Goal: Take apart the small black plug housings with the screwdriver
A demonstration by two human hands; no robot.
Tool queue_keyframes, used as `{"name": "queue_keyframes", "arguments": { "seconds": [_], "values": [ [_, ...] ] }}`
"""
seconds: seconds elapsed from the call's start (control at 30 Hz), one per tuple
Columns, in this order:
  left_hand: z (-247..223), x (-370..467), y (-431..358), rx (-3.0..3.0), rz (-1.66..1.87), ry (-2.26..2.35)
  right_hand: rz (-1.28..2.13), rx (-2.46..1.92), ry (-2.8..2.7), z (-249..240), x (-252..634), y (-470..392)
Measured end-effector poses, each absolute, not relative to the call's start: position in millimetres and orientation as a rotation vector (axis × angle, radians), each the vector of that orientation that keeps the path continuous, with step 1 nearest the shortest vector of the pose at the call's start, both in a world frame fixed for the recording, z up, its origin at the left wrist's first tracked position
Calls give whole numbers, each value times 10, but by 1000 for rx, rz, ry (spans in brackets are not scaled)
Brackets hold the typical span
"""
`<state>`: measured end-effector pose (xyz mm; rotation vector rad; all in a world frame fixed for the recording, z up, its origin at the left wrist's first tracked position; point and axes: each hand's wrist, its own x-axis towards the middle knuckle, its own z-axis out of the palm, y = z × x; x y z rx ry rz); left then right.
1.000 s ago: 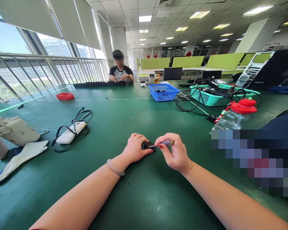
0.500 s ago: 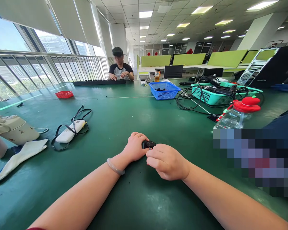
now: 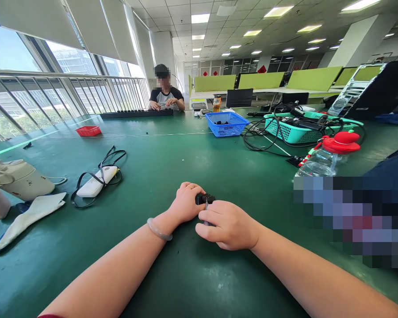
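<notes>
On the green table, my left hand is closed around one end of a small black block-shaped part; its exact kind is too small to make out. A grey bracelet sits on that wrist. My right hand pinches a slim screwdriver, whose thin metal shaft points away from me. Its tip meets the near side of the black part, and most of its handle is hidden by the fingers.
Left lie a white device with a black strap, a pouch and a cream bottle. Farther off are a red tray, a blue basket and a teal basket with cables. A red-lidded bottle stands right. A person sits opposite.
The fingers of my right hand have loosened and shifted slightly left around the screwdriver, so more of its shaft shows. My left hand and the black part have stayed in place.
</notes>
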<state>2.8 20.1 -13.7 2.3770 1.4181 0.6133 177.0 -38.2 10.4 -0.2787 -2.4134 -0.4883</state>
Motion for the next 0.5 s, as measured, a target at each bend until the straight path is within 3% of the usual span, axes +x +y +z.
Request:
{"name": "queue_keyframes", "arguments": {
  "seconds": [0.5],
  "values": [
    [-112, 42, 192, 2347, 617, 1424, -354, -313, -2815, 18, 1608, -479]
  ]
}}
